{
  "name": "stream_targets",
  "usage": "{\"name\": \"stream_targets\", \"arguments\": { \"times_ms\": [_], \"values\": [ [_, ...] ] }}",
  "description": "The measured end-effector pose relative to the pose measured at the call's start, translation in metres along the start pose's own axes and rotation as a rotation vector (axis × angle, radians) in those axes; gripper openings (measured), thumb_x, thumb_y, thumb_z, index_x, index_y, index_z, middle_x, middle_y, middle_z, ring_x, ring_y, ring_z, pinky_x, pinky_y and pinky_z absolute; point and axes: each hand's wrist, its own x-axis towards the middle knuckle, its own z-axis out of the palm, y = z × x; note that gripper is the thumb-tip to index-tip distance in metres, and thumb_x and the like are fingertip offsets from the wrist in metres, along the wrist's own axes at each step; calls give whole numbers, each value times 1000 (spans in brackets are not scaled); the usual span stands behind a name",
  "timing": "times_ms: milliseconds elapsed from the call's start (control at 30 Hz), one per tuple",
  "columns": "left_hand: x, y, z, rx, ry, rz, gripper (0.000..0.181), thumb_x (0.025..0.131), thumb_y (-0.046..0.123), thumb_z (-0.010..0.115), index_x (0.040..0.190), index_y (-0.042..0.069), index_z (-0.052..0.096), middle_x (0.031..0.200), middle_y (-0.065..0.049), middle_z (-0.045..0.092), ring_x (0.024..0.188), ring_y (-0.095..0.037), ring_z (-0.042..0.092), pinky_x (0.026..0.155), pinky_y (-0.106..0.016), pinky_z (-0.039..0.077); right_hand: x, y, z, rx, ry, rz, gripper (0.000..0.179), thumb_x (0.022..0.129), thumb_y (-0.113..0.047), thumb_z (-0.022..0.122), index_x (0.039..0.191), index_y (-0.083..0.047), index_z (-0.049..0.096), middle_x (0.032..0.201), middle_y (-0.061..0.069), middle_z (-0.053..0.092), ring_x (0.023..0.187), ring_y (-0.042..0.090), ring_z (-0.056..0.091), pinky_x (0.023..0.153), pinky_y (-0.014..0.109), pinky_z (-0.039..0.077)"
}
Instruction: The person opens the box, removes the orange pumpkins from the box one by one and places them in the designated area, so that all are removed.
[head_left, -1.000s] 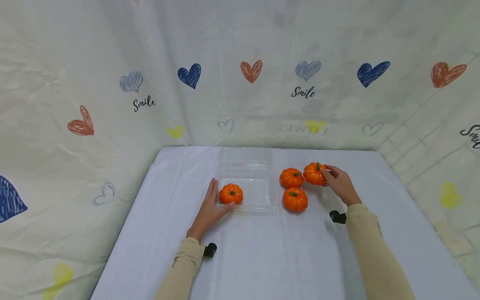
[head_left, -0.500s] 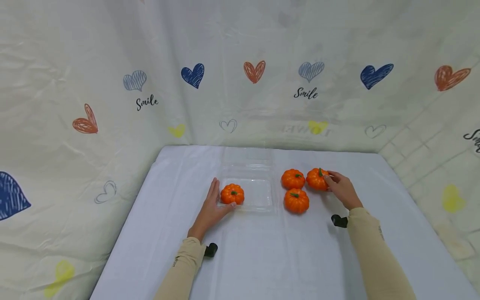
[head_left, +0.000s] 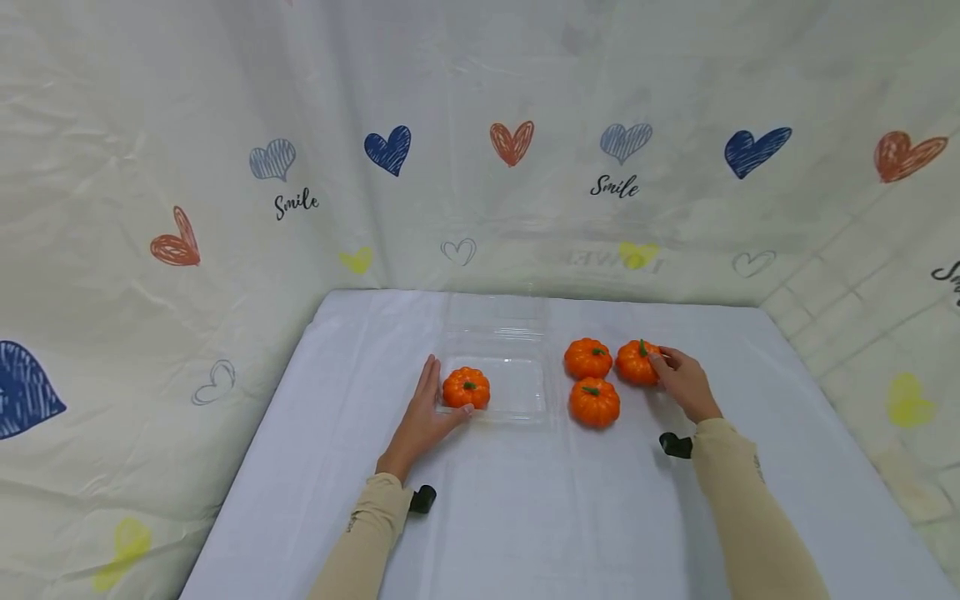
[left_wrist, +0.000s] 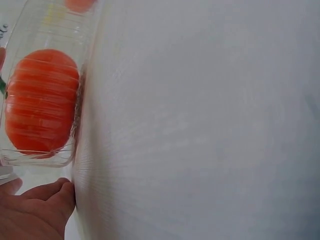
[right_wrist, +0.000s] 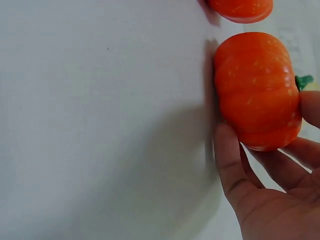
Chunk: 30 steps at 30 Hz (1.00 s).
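Note:
A small orange pumpkin (head_left: 637,362) with a green stem sits at the right of the group, and my right hand (head_left: 685,385) grips it from its right side. In the right wrist view my fingers (right_wrist: 229,150) curl under and beside this pumpkin (right_wrist: 257,90). My left hand (head_left: 422,421) lies at the near left corner of a clear plastic clamshell box (head_left: 517,387), fingers straight along its left side and thumb at the front rim. Inside the box, at the left, rests another pumpkin (head_left: 466,389), also visible through the ribbed plastic wall (left_wrist: 42,102).
Two more pumpkins, a back one (head_left: 588,358) and a front one (head_left: 594,403), stand between the box and my right hand. The box's raised lid (head_left: 497,312) leans at the back. A white cloth covers the table (head_left: 525,517); a heart-printed curtain (head_left: 450,200) hangs behind.
My right hand has lowered the pumpkin and moved it slightly right, to beside the other two. The left hand stays at the box. The head view has shifted a little.

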Motion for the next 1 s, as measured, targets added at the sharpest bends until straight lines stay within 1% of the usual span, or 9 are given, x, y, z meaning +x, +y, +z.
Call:
{"name": "stream_targets", "arguments": {
  "times_ms": [133,333,433,567,700,867,933,1000],
  "values": [
    [-1,1,0,-2,-5,-1,115,93,60,77,173,11,11,180,3,0,164,-27,14,127,-52,25,1,2,2,-5,19,20,73,116,-45,34,162,12,28,157,39,40,133,50,50,113,60,46],
    [0,-2,0,6,4,-1,115,92,60,78,173,12,11,180,5,0,163,-25,15,126,-50,27,6,3,5,-27,40,53,72,116,-43,31,163,11,27,162,37,35,146,53,37,120,65,35],
    [2,-4,1,5,3,4,116,92,61,77,173,12,11,180,5,0,163,-25,16,126,-50,27,7,4,6,-43,48,68,72,117,-43,29,163,11,27,162,37,35,147,54,36,120,65,34],
    [2,-4,1,-5,-2,0,116,92,62,77,173,13,11,180,6,0,163,-24,15,126,-50,26,6,3,6,-42,40,78,72,117,-44,27,163,12,25,162,37,34,146,54,37,119,65,35],
    [1,-3,1,-5,0,-5,116,91,61,77,173,13,11,180,6,0,163,-25,14,126,-51,26,5,4,6,-10,57,70,73,117,-45,24,164,11,24,164,36,32,147,54,35,120,65,33],
    [1,-3,0,3,7,-2,116,91,62,78,174,13,12,180,6,1,163,-27,17,125,-54,28,4,2,6,85,82,61,75,116,-48,21,167,7,18,169,34,24,151,52,33,120,63,35],
    [1,-3,0,6,8,1,116,91,62,78,174,12,12,180,6,1,163,-27,17,125,-54,28,3,-1,5,122,75,75,79,115,-53,21,169,4,12,172,32,18,153,52,29,121,64,32],
    [1,-3,0,9,9,2,116,91,62,77,173,12,13,180,7,1,163,-26,17,125,-54,28,2,-4,3,137,75,85,83,113,-58,21,170,1,7,174,30,12,156,52,22,123,65,27]
  ]
}}
